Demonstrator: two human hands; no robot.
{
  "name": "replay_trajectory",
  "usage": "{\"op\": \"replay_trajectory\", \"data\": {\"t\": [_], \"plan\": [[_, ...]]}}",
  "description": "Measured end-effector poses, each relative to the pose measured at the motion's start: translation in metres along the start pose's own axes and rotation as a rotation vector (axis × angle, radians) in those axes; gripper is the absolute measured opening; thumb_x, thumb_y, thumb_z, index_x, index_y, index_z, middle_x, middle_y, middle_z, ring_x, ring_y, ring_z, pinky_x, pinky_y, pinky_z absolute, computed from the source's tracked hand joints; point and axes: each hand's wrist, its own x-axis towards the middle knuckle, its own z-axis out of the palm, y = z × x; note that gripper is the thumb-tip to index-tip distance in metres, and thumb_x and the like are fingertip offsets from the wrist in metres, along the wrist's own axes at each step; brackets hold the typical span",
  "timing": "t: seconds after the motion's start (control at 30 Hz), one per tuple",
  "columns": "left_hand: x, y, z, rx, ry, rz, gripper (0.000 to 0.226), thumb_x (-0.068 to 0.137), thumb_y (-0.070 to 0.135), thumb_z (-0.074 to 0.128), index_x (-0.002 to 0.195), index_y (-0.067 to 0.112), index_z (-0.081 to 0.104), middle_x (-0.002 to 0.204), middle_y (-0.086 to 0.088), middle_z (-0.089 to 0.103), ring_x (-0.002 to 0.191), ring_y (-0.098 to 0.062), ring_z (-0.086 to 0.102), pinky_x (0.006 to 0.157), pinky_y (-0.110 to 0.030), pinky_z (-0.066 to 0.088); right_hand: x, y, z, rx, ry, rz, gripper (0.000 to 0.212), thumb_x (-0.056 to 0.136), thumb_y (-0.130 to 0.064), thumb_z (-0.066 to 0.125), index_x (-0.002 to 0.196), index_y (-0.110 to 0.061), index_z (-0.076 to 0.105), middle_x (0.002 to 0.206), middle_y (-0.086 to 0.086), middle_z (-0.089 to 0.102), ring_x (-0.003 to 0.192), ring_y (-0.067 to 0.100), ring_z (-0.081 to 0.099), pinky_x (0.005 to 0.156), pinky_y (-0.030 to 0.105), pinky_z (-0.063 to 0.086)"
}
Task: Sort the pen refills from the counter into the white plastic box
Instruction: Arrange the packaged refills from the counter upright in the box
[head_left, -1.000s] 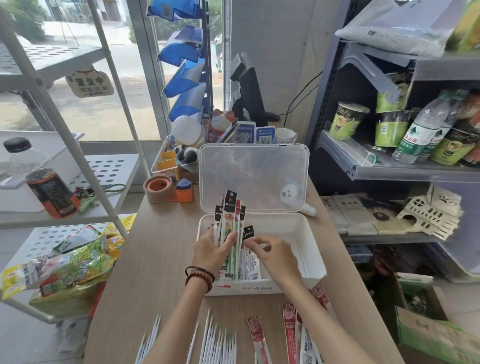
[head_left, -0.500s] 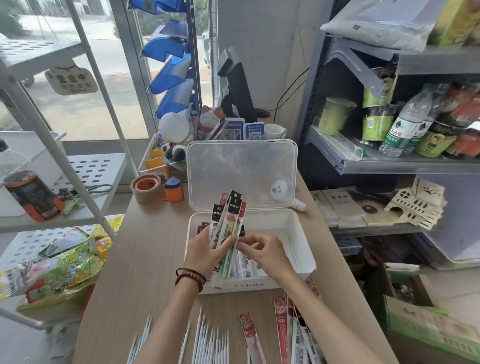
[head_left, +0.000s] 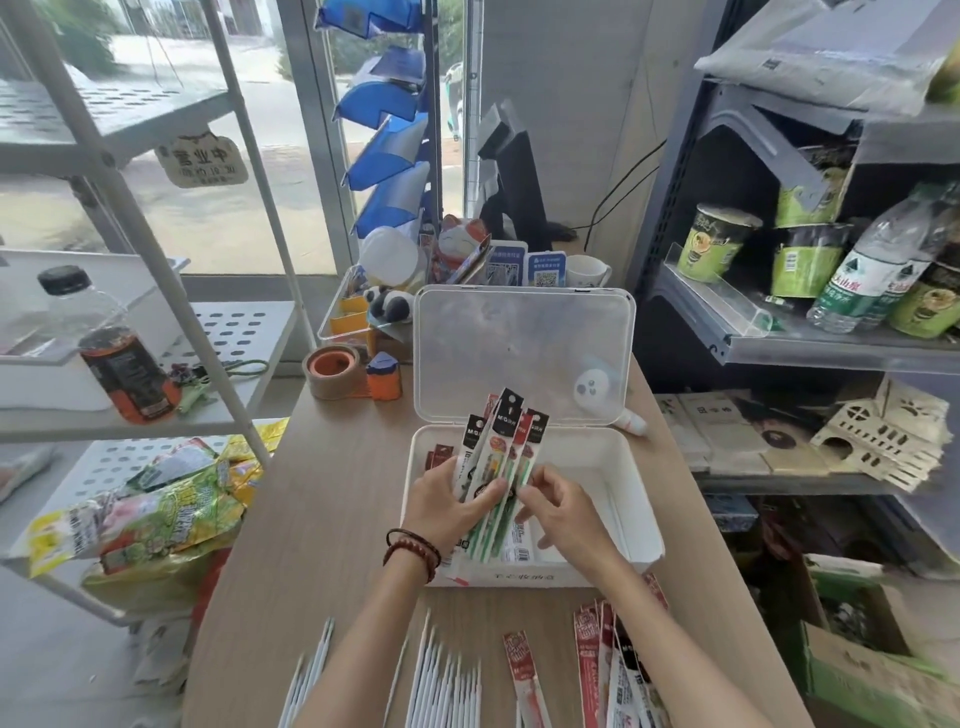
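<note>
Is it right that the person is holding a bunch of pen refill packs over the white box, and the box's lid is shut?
Not quite. The lid is open, standing up behind the white box, as the head view shows. The left hand and right hand do hold the refill packs over it.

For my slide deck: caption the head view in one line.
Both hands fan packaged pen refills over the open white plastic box.

Daylit window (head_left: 218, 208) left, white rack (head_left: 156, 218), grey shelving (head_left: 779, 343) right, wooden counter (head_left: 322, 519).
</note>
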Motion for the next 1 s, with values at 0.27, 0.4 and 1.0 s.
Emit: {"op": "replay_trajectory", "data": {"t": [0.27, 0.4, 1.0], "plan": [[-0.003, 0.002, -0.002, 0.007, 0.133, 0.019, 0.018, 0.079, 0.033, 0.072, 0.088, 0.022, 0.061, 0.083, 0.007, 0.07, 0.071, -0.007, 0.069, 0.059, -0.018, 0.055, 0.002, -0.006, -0.011, 0.339, 0.209, 0.021, 0.014, 0.1, -0.017, 0.042, 0.106, -0.009, 0.052, 0.1, -0.003, 0.075, 0.086, 0.01, 0.071, 0.056, 0.028, 0.056], [-0.003, 0.004, -0.002, 0.0, 0.147, 0.032, 0.017, 0.079, 0.031, 0.072, 0.089, 0.023, 0.06, 0.08, 0.01, 0.068, 0.067, 0.001, 0.066, 0.055, -0.014, 0.052, 0.006, 0.0, -0.007, 0.269, 0.223, 0.023, 0.009, 0.094, -0.022, 0.056, 0.09, -0.015, 0.053, 0.095, 0.001, 0.073, 0.077, 0.002, 0.066, 0.054, 0.024, 0.052], [-0.002, -0.001, -0.002, 0.025, 0.229, 0.065, 0.021, 0.078, 0.034, 0.072, 0.091, 0.023, 0.06, 0.078, 0.013, 0.067, 0.061, 0.009, 0.062, 0.052, -0.008, 0.047, 0.015, 0.022, 0.013, -0.578, 0.213, 0.011, 0.031, 0.081, -0.043, 0.072, 0.102, -0.029, 0.054, 0.106, -0.009, 0.059, 0.092, 0.008, 0.056, 0.078, 0.023, 0.048]]}}
